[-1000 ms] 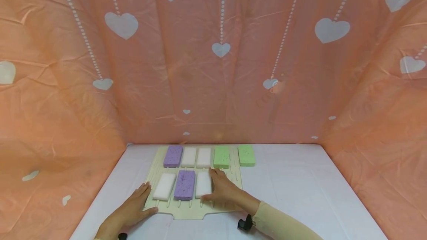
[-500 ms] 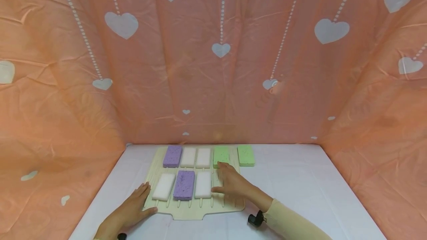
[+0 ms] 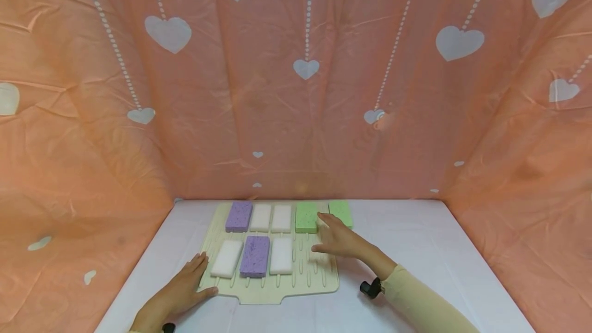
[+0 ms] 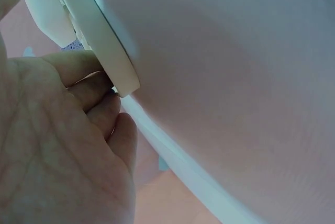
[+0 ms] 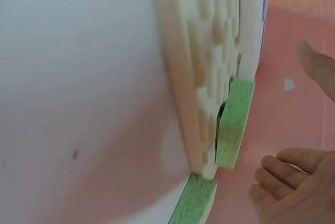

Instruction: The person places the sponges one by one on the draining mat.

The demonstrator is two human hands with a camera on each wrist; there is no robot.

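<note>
A cream ribbed board lies on the white table, bearing sponges in two rows. At its left edge rests my left hand, fingertips on the side and thumb by the front corner; the left wrist view shows the fingers against the rim. My right hand is over the board's right part, holding nothing, thumb and fingers spread. Its fingertips overlap the gap between a green sponge on the board and another green sponge at the board's right edge. In the right wrist view both green sponges show beyond the ribs.
The front row has a white sponge, a purple sponge and another white sponge. Behind them sit a purple sponge and two white ones. An orange curtain with hearts stands along the table's back and sides.
My right hand has left the front right white sponge and moved right and back, toward the green sponges. My left hand stays at the board's left edge.
</note>
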